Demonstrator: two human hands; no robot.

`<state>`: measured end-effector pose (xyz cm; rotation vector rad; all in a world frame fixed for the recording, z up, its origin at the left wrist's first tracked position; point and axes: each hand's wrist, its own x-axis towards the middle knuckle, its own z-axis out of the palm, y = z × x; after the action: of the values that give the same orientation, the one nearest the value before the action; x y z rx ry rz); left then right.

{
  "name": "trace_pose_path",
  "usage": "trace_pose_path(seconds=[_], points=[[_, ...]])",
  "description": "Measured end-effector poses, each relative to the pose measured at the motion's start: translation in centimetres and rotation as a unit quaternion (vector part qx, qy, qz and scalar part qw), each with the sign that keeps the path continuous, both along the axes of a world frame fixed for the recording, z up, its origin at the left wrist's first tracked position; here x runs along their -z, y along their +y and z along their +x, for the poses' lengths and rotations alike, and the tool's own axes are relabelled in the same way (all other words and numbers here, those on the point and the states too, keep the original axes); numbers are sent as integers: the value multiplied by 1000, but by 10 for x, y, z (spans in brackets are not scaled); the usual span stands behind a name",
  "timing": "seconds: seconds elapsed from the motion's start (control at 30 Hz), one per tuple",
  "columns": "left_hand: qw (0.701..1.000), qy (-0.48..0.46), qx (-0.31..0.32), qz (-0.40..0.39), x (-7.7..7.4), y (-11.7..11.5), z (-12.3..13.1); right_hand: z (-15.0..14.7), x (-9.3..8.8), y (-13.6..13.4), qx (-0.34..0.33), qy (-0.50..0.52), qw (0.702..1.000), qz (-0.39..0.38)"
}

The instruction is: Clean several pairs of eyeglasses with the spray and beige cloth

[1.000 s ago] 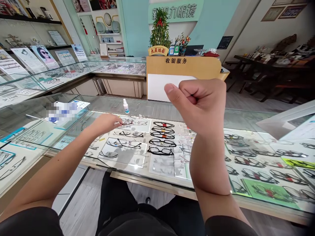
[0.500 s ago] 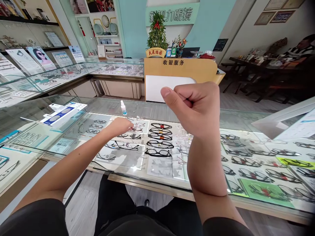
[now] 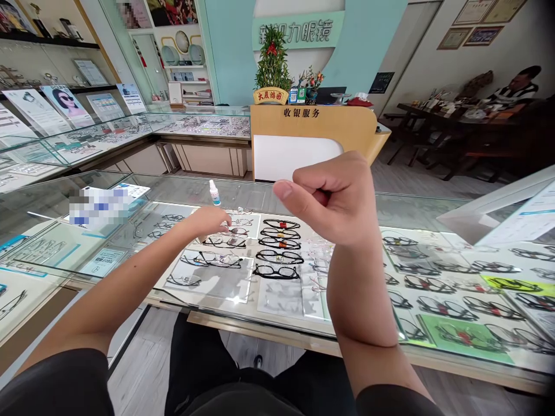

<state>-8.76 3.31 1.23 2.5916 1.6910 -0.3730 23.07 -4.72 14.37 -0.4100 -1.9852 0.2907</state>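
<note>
My left hand reaches over the glass-topped display counter, palm down, its fingers loosely curved with a gap before the thumb. Nothing shows in it. Beside its fingertips is a thin-framed pair of glasses, and a small white dropper bottle with a blue label stands just beyond. My right hand is raised above the counter in a fist, the thumb lying out along the side. I see nothing in that fist. Between the hands, several black-framed glasses lie in a column within the counter.
The glass counter spans the front, with more glasses at right. A white sign stand rises at the right edge. Across the aisle are a wooden cashier desk and more showcases. A person sits at a table far right.
My right fist has moved slightly left and lower. The fingers of my left hand look a little further apart than before. The view has shifted slightly.
</note>
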Motion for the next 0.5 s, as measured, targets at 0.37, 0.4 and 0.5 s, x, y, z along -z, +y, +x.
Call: trace_pose_path(seconds=[0.37,0.4,0.5], points=[[999,-5,-33,-21,9,36,9,-2,8,15,31,46,995,86],[999,-9,-31,-21,10,37,9,-1,8,15,40,42,995,80],[999,-25,-30,-16,12,38,9,-1,10,16,37,47,996,62]])
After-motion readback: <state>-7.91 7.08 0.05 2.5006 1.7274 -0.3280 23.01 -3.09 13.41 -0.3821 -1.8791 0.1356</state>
